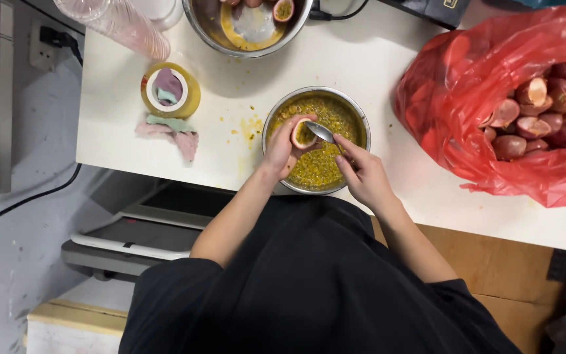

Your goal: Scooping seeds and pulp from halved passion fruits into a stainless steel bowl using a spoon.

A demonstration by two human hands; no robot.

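Note:
My left hand [279, 148] grips a halved passion fruit [302, 133], cut face turned right, over a steel bowl [359, 118] filled with yellow seedy pulp. My right hand [363, 174] holds a metal spoon [321, 132], whose bowl is at the fruit's open face. Both hands hover above the near half of the bowl, at the front edge of the white table [388, 72].
A red plastic bag [466, 92] of scooped fruit shells lies at the right. A second steel bowl [198, 26] stands at the far edge, another person's hand partly showing in it. A yellow tape roll [191, 98] with cloth, and stacked clear cups [126, 26], sit at the left.

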